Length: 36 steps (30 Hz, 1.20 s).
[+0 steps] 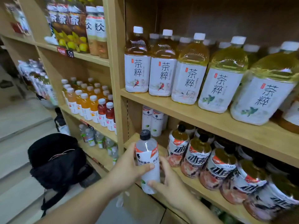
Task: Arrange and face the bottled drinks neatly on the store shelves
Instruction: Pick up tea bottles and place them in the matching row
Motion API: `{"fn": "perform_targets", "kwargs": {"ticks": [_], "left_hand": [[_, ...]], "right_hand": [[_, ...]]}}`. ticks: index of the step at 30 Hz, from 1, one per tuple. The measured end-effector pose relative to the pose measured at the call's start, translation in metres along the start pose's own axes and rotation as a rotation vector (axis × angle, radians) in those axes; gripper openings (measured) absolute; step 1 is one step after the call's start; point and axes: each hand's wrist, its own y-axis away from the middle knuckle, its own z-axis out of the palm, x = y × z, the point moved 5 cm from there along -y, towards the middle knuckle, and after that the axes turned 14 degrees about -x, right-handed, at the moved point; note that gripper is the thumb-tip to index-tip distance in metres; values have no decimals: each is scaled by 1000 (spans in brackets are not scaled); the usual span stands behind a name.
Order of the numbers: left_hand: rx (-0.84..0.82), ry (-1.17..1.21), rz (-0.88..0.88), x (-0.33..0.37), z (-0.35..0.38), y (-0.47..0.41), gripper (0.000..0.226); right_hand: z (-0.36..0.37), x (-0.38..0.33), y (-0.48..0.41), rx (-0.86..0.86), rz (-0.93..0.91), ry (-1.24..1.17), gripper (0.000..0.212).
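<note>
White-labelled black-capped bottle [148, 160] — upright, at shelf [199, 188] edge.

Both forearms reaching forward, left hand [127, 167] gripping a bottle [146, 150], right hand [169, 181] gripping it lower

My left hand [127, 168] and right hand [168, 180] hide some of the bottle [147, 159]; upper-left packets [17, 18] blur; the right-edge tea bottle [292, 114] is cropped.

1. Premises: retail shop, drinks aisle.
2. Wooden shelving [210, 118], several tiers, each packed with rows of identical bottled drinks.
3. Large tea bottles [161, 75], labels outward, lined along the shelf front.
4. Small juice bottles [87, 105], ranked by colour.
5. Price tag [70, 54] on shelf edge.
</note>
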Motion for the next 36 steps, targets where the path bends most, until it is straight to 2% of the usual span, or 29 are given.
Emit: {"fn": "perform_targets", "kwargs": {"ticks": [5, 14, 20, 28, 32, 36], "left_hand": [[97, -29, -86, -32, -26, -39, 62], [129, 54, -140, -68, -64, -119, 63], [4, -38, -99, -85, -81, -162, 63], [-113, -112, 1, -82, -112, -190, 58], [-147, -99, 41, -80, -121, -179, 74], [-249, -99, 57, -93, -122, -168, 75]], "right_hand": [[6, 24, -58, 40, 0, -60, 72], [-23, 48, -139, 77, 73, -26, 57], [-27, 61, -166, 199, 154, -26, 60], [-8, 61, -205, 475, 176, -27, 70], [-1, 61, -214, 577, 209, -33, 71], [0, 75, -223, 631, 263, -86, 64]]}}
